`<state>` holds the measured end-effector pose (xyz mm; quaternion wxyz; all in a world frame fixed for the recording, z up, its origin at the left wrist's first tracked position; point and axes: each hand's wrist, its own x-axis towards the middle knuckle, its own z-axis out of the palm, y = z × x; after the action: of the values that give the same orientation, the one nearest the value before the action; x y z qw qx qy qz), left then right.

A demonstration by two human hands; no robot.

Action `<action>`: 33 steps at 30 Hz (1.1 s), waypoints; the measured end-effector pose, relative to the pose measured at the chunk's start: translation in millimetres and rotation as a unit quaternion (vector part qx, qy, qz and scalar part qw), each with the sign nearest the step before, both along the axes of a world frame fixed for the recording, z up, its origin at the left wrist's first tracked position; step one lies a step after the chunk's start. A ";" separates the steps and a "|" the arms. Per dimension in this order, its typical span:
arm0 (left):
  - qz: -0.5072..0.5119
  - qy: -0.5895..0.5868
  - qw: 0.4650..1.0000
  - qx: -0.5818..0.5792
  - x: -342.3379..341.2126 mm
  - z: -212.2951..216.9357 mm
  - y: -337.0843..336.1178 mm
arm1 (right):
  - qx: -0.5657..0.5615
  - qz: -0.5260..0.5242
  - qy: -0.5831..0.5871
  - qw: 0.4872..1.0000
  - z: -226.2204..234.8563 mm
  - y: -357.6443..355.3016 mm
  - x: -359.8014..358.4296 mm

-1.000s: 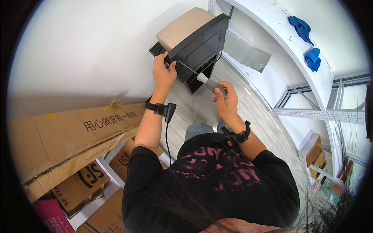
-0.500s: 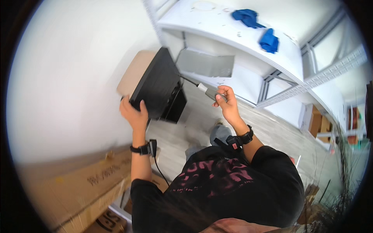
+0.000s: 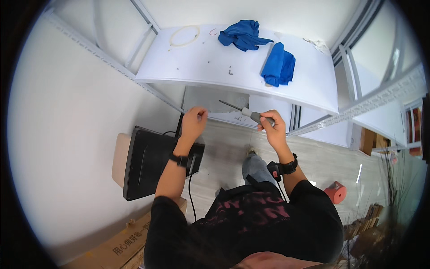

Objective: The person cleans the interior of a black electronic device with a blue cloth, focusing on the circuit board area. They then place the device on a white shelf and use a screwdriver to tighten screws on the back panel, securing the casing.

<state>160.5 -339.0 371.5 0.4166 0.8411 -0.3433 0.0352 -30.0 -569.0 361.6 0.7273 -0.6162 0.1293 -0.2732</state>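
My right hand [image 3: 273, 125] is wrapped round the grey handle of a screwdriver [image 3: 254, 115]. Its thin dark shaft points left, in front of the lower shelf. Across from its tip is my left hand [image 3: 195, 120], fingers curled inward by the shelf's near left corner. Whatever it may hold is hidden. Below that hand, partly behind my left forearm, a large black flat-panelled object [image 3: 152, 163] with a boxy part leans by the wall. A tan panel [image 3: 120, 159] shows behind it.
Two blue cloths [image 3: 245, 36] [image 3: 278, 67], a pale ring [image 3: 184, 36] and small bits lie on the white upper shelf [image 3: 192, 67]. A grey sheet [image 3: 215, 99] rests below. A red roll [image 3: 337, 193] stands on the floor at right, a cardboard box [image 3: 130, 244] lower left.
My left hand has let go of the black object and moved up and right towards the shelf. My right hand still holds the screwdriver. The view has turned towards the shelf.
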 end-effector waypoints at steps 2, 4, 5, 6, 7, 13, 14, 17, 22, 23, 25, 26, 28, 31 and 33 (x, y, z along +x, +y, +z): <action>-0.007 0.017 1.000 0.005 35.5 -8.6 -51.8 | -0.001 -0.001 -0.010 1.000 -5.3 -36.8 12.8; -0.004 0.044 0.999 0.004 70.1 -13.2 -104.6 | 0.007 -0.011 -0.004 1.000 -14.9 -73.4 20.5; 0.004 0.055 0.998 0.010 85.7 -16.6 -127.0 | 0.015 -0.013 0.003 1.000 -17.7 -89.1 24.7; 0.008 0.087 0.996 0.032 98.5 -18.8 -147.2 | 0.022 -0.015 0.013 1.000 -19.2 -103.8 25.4; 0.011 0.121 0.991 0.051 109.0 -17.4 -168.1 | 0.026 -0.019 0.025 0.999 -19.2 -117.3 24.7; 0.069 0.108 0.976 0.178 148.6 -45.1 -217.3 | 0.075 -0.059 0.035 0.995 -15.6 -157.3 25.8; 0.072 0.096 0.975 0.189 150.3 -45.9 -219.3 | 0.080 -0.065 0.031 0.994 -15.8 -160.8 25.9; 0.086 0.109 0.973 0.186 151.6 -44.0 -223.4 | 0.084 -0.061 0.026 0.994 -14.8 -170.0 29.6; 0.084 0.273 0.958 0.032 145.6 -21.9 -213.8 | 0.099 -0.023 0.016 0.995 -11.2 -174.0 43.9; 0.081 0.340 0.935 -0.050 139.9 -17.5 -208.5 | 0.101 -0.017 0.012 0.995 -9.7 -172.4 47.9; 0.059 0.434 0.883 -0.165 122.7 -6.0 -193.7 | 0.124 -0.009 -0.002 0.992 -3.8 -164.7 52.9; 0.040 0.463 0.862 -0.201 110.9 0.8 -184.3 | 0.142 0.003 -0.010 0.990 -2.7 -161.6 56.2; 0.036 0.507 0.833 -0.220 89.5 19.5 -166.0 | 0.183 0.034 -0.022 0.982 0.1 -152.7 62.8; 0.052 0.539 0.805 -0.244 69.1 33.0 -139.4 | 0.176 0.081 -0.016 0.981 2.9 -139.1 71.1; 0.050 0.542 0.788 -0.288 62.5 29.4 -115.3 | 0.167 0.106 -0.010 0.980 7.7 -127.7 77.1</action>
<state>223.0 -454.3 400.9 0.7546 0.5794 0.0076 -0.3078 47.1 -696.7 369.3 0.8458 -0.4937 0.1004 -0.1753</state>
